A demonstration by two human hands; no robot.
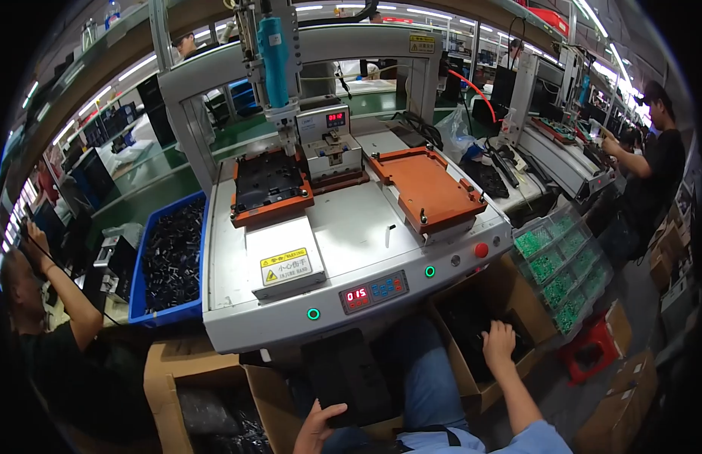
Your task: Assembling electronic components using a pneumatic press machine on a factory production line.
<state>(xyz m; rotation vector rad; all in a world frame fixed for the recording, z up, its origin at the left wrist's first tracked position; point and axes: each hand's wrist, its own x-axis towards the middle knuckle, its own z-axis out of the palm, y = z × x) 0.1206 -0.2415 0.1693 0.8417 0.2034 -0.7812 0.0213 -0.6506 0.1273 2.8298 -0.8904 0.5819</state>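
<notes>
A flat black plastic panel (349,378) rests over my lap, below the front of the machine. My left hand (317,425) grips its near edge, the thumb lying on top. My right hand (500,346) reaches down into a cardboard box (458,344) of black parts beside my right leg. Its fingers curl over the dark contents, and what they grip is hidden. On the white benchtop screwdriving machine (343,216), the left orange fixture (271,215) carries a black panel (269,180) beneath the blue screwdriver (273,64). The right orange fixture (426,185) shows its bare surface.
A blue bin (144,265) of small black parts stands left of the machine. Another cardboard box (165,378) sits at lower left. Right of the machine is a clear compartment tray (551,261) with green parts, above a red stool (591,352). People work at both sides.
</notes>
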